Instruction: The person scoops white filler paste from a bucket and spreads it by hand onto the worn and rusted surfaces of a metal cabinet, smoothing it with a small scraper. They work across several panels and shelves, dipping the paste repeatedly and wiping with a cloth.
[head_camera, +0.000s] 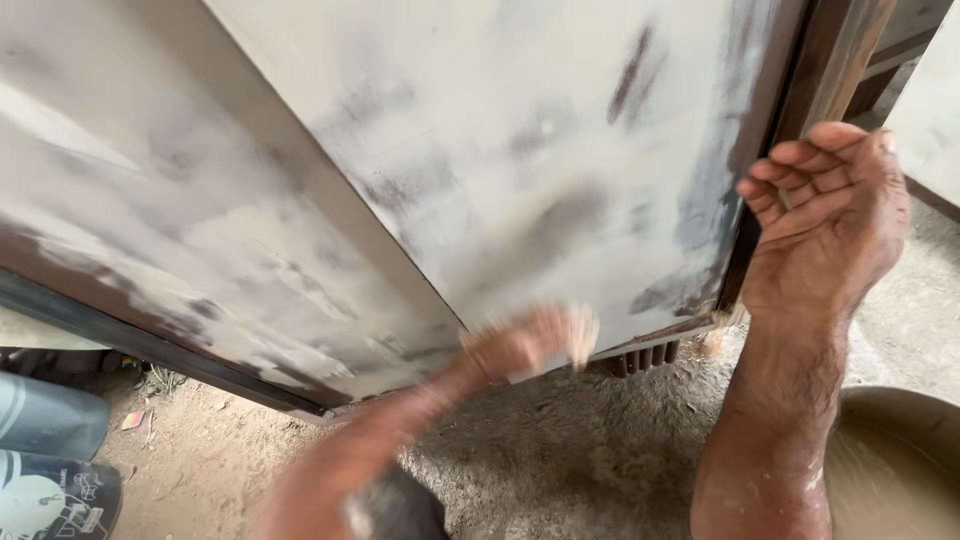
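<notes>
A large board (480, 150) coated in patchy white filler, with dark streaks showing through, leans tilted over the dirt floor. My right hand (825, 215) is curled around its dark right edge (765, 160), fingers hooked over the side. My left hand (525, 343) is a blur low on the board's face, close to the bottom edge. Something pale shows at its fingertips, too smeared to name. A second whitened panel (150, 230) lies behind and to the left, with a dark lower border.
A round basin (900, 410) of muddy water sits at the bottom right by my right forearm. Grey and dark containers (50, 450) stand at the bottom left. The ground (580, 450) is packed dirt. Another pale panel (930, 110) stands at the far right.
</notes>
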